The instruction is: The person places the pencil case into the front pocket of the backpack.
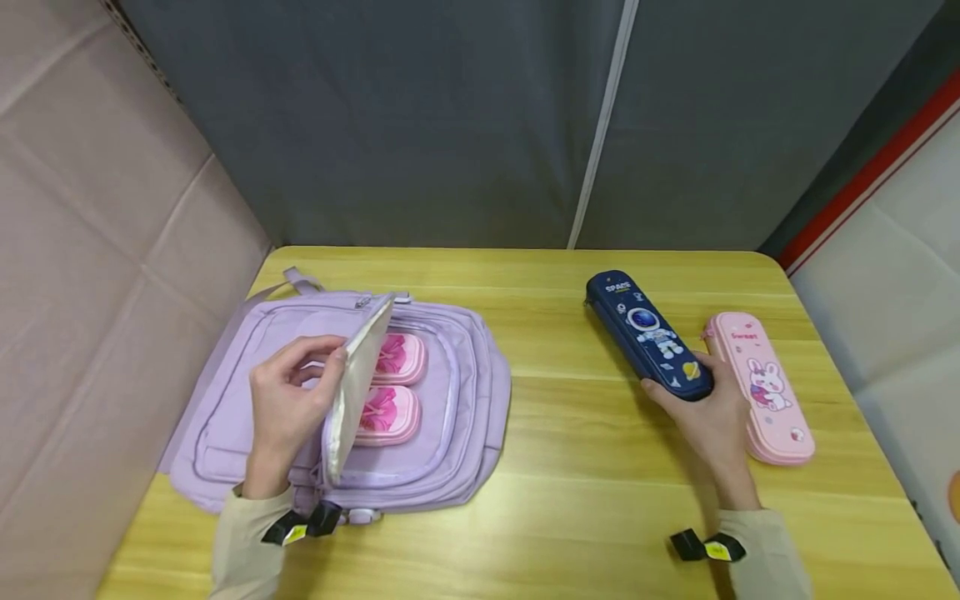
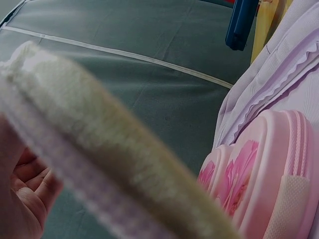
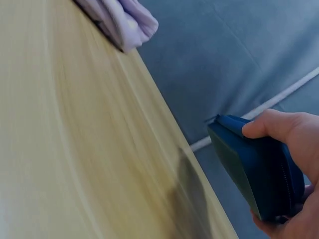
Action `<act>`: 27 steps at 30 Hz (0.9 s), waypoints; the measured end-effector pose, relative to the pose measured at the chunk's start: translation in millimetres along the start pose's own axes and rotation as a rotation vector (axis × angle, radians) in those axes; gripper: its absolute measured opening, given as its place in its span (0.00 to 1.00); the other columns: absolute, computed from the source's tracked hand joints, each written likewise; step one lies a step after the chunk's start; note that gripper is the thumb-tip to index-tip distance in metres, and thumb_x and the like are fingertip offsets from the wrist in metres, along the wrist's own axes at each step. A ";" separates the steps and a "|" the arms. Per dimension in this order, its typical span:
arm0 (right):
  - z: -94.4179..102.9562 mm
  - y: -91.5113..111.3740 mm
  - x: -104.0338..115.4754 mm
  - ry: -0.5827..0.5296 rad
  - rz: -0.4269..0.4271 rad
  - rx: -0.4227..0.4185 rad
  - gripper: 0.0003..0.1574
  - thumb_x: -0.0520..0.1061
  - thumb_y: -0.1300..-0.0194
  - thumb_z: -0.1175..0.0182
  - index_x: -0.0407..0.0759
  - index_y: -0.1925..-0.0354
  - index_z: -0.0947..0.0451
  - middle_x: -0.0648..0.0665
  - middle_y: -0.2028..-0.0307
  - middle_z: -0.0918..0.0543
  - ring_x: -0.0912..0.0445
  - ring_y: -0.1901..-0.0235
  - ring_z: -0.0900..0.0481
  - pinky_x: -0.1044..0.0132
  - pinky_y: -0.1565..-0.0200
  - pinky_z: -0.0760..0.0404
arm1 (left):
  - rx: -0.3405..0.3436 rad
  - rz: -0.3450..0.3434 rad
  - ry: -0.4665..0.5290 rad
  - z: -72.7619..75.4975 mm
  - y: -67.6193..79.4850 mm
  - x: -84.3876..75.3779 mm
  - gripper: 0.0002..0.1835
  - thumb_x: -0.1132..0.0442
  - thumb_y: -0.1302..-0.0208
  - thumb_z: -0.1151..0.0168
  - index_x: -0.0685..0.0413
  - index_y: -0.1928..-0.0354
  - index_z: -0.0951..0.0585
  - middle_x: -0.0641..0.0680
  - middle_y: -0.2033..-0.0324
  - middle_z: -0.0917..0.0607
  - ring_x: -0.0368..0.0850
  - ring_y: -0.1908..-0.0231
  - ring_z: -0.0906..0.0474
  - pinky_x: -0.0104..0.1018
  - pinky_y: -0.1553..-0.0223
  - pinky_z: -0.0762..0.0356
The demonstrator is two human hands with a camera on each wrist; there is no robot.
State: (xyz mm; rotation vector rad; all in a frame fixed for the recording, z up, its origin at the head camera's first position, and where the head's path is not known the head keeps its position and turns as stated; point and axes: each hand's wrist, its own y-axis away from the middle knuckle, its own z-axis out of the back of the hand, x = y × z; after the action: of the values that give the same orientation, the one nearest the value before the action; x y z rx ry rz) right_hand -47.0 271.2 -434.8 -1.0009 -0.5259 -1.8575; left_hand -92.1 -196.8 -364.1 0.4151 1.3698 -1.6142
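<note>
A lilac backpack lies flat on the left of the table. My left hand pinches the edge of its front flap between thumb and fingers, holding it raised so the pale lining shows. Two pink cases with a darker pink print, an upper case and a lower case, lie inside the opened pocket, partly hidden by the flap. My right hand grips the near end of a navy pencil case printed with an astronaut. In the right wrist view that navy case is held above the tabletop, its shadow beneath.
A pink pencil case with a rabbit print lies on the wooden table, just right of my right hand. A grey curtain hangs behind the far edge. Pale cloth walls stand at both sides.
</note>
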 end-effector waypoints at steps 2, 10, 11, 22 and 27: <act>-2.5 1.0 5.2 -0.001 0.023 0.053 0.53 0.54 0.47 0.22 0.38 0.30 0.34 0.34 0.37 0.24 0.45 0.40 0.28 0.61 0.43 0.28 | 0.000 -0.003 -0.001 0.1 0.5 0.7 0.07 0.80 0.43 0.35 0.69 0.63 0.13 0.67 0.67 0.12 0.27 0.72 0.17 0.20 0.70 0.15; -18.0 9.9 25.2 -0.003 0.150 0.212 0.52 0.54 0.46 0.22 0.40 0.30 0.34 0.30 0.35 0.26 0.39 0.39 0.28 0.40 0.39 0.26 | -0.016 -0.001 0.028 -2.1 1.3 0.7 0.08 0.80 0.43 0.35 0.68 0.62 0.12 0.68 0.67 0.12 0.28 0.71 0.17 0.18 0.69 0.17; -19.9 11.0 28.1 -0.016 0.158 0.230 0.52 0.54 0.46 0.22 0.40 0.30 0.34 0.30 0.35 0.26 0.39 0.39 0.28 0.40 0.39 0.25 | -0.017 0.000 0.027 -2.1 1.3 0.7 0.08 0.80 0.43 0.35 0.68 0.62 0.12 0.68 0.67 0.12 0.27 0.71 0.17 0.17 0.69 0.17; -43.3 17.6 54.0 -0.145 0.265 0.475 0.48 0.50 0.47 0.21 0.48 0.32 0.31 0.38 0.35 0.26 0.42 0.39 0.27 0.45 0.40 0.21 | -0.014 -0.004 0.014 -0.9 0.9 0.2 0.08 0.80 0.43 0.35 0.69 0.62 0.13 0.67 0.67 0.12 0.27 0.72 0.17 0.19 0.68 0.16; -57.8 22.3 66.4 -0.172 0.351 0.547 0.48 0.48 0.51 0.19 0.52 0.34 0.29 0.40 0.38 0.22 0.44 0.42 0.24 0.45 0.41 0.21 | -0.037 0.003 0.028 -1.7 -0.1 -2.3 0.08 0.80 0.43 0.35 0.70 0.62 0.13 0.69 0.66 0.12 0.28 0.72 0.18 0.17 0.68 0.16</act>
State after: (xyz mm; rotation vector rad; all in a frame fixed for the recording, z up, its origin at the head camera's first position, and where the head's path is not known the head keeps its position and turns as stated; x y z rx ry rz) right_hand -67.1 184.8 -415.2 -0.8159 -0.8464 -1.2261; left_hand -91.6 -194.3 -362.9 0.4192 1.4170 -1.5836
